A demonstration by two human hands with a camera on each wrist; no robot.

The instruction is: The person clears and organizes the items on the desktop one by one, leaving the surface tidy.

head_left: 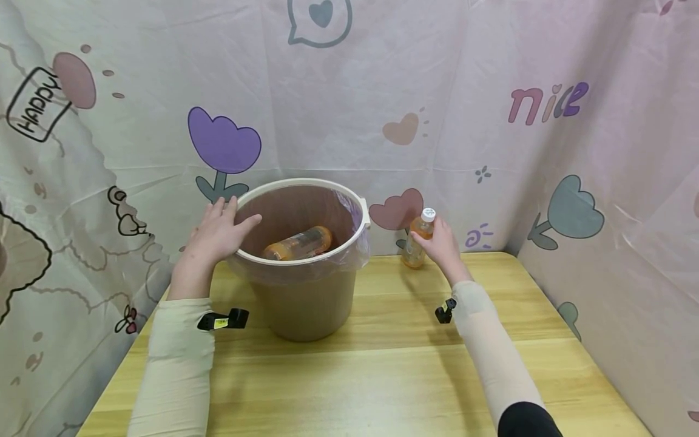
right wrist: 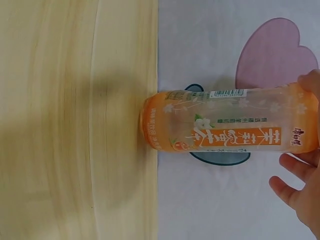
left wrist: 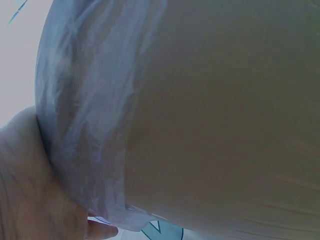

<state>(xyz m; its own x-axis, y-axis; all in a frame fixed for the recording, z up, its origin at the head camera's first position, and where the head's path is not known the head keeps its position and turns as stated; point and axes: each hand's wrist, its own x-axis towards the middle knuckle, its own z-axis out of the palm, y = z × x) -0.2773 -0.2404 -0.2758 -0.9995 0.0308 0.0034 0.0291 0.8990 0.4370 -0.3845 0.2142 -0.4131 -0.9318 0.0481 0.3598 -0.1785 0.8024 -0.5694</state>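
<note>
A brown bin (head_left: pixel 314 309) with a cream rim and a thin clear plastic liner stands on the table. Inside it a bottle with an orange label (head_left: pixel 297 244) lies on its side. My left hand (head_left: pixel 215 233) rests on the left of the bin's rim, fingers spread; in the left wrist view the same hand (left wrist: pixel 35 185) lies against the liner (left wrist: pixel 90 115). To the right of the bin, my right hand (head_left: pixel 443 246) grips an orange-labelled drink bottle (right wrist: pixel 225 120) near its top. This bottle is upright with a white cap (head_left: pixel 428 214); whether its base touches the table cannot be told.
The wooden table (head_left: pixel 349 388) runs back to a patterned cloth (head_left: pixel 338 109) hung behind it and at both sides. Small black cameras sit on the left wrist (head_left: pixel 224 320) and the right wrist (head_left: pixel 445 311).
</note>
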